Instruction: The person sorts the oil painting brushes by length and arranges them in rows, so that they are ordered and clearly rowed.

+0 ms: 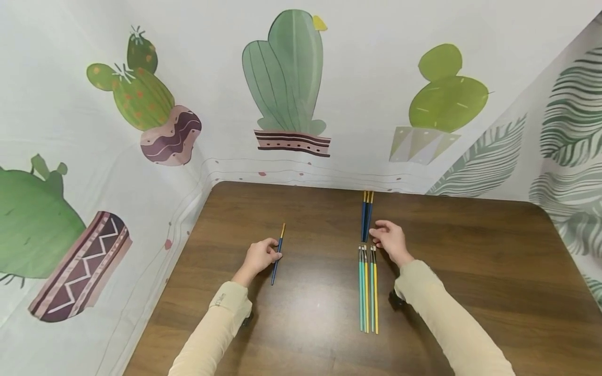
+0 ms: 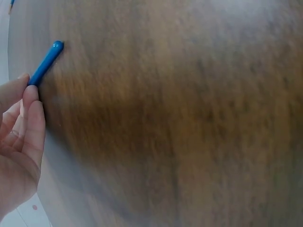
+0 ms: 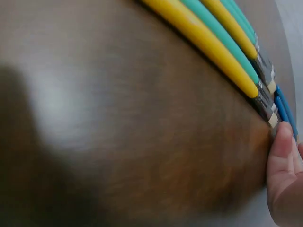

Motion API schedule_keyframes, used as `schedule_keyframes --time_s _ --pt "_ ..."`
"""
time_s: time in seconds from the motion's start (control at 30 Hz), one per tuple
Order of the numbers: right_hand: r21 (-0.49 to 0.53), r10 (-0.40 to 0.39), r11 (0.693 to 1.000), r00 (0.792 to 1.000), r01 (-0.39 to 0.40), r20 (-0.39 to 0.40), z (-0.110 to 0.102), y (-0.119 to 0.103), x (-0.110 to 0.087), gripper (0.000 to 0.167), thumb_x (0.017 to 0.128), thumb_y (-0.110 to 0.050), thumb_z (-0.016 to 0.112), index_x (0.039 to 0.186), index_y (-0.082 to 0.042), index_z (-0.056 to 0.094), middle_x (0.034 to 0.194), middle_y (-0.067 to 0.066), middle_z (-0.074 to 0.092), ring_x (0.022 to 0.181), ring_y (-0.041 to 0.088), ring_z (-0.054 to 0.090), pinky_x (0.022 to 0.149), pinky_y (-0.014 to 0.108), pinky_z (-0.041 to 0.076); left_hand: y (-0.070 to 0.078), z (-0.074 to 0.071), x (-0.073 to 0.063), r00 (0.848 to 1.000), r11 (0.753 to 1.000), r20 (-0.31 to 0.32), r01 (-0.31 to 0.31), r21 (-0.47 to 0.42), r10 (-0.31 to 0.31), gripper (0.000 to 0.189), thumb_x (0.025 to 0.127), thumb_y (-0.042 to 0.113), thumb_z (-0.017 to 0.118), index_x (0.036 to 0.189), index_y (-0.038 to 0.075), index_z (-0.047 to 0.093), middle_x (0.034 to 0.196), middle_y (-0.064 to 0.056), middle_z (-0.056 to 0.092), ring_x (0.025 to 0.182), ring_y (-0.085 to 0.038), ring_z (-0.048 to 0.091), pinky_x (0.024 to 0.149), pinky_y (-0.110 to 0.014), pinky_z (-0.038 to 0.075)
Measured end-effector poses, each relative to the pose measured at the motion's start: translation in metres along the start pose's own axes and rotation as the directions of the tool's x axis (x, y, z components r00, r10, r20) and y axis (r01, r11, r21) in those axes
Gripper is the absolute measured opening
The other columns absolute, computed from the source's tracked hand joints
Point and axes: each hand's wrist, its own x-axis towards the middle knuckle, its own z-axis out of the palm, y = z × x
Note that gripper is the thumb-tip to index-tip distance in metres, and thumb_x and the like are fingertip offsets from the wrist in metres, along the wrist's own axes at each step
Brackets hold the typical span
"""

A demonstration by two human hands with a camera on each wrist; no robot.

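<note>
My left hand [image 1: 261, 256] pinches a slim blue-handled paintbrush [image 1: 275, 270] between thumb and fingers over the left half of the table. Its orange-brown bristle tip points away toward the back edge. In the left wrist view the rounded blue handle end [image 2: 46, 64] sticks out past my fingertips. My right hand [image 1: 389, 241] is beside several blue-handled paintbrushes [image 1: 365, 216] at the back, its relaxed fingertips right at their near ends. In the right wrist view the thumb [image 3: 283, 142] overlaps part of the blue handles [image 3: 284, 111].
Just nearer than the blue brushes, several teal and yellow paintbrushes [image 1: 368, 297] lie side by side, bristles pointing away. The brown wooden table [image 1: 479, 271] meets a white cloth [image 1: 367, 104] printed with cacti along its back and left edges.
</note>
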Motion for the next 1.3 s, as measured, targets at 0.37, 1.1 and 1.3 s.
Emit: schedule_keyframes --time_s 0.37,1.1,1.3 --pt "-0.327 -0.112 0.940 0.993 0.097 -0.027 0.006 -0.005 0.019 0.044 0.083 -0.023 0.060 0.121 -0.001 0.051 0.078 0.012 0.058 0.054 0.015 0.054 0.053 0.026 0.043 0.001 0.000 0.001 1.000 1.000 0.001 -0.008 0.010 0.008 0.031 0.076 0.020 0.069 0.103 0.008 0.059 0.065 0.001 0.064 0.054 -0.006 0.056 0.053 -0.022 0.039" --pt "-0.513 -0.068 0.857 0.997 0.040 -0.037 0.014 -0.008 0.018 0.048 0.084 -0.028 0.059 0.126 -0.008 0.049 0.080 0.011 0.061 0.051 0.015 0.048 0.046 0.027 0.032 -0.002 0.002 -0.012 0.999 0.999 0.013 0.042 -0.022 -0.041 0.029 0.071 0.022 0.072 0.092 0.008 0.059 0.060 0.003 0.060 0.051 -0.006 0.054 0.051 -0.023 0.041" --pt "-0.508 -0.069 0.860 0.997 0.048 -0.023 0.013 -0.010 0.017 0.048 0.084 -0.028 0.059 0.126 -0.007 0.048 0.077 0.010 0.060 0.051 0.015 0.045 0.046 0.027 0.031 -0.002 0.001 -0.012 0.999 0.998 0.008 0.046 -0.042 -0.046 0.026 0.070 0.019 0.073 0.089 0.007 0.060 0.061 0.002 0.061 0.052 -0.007 0.053 0.051 -0.022 0.041"
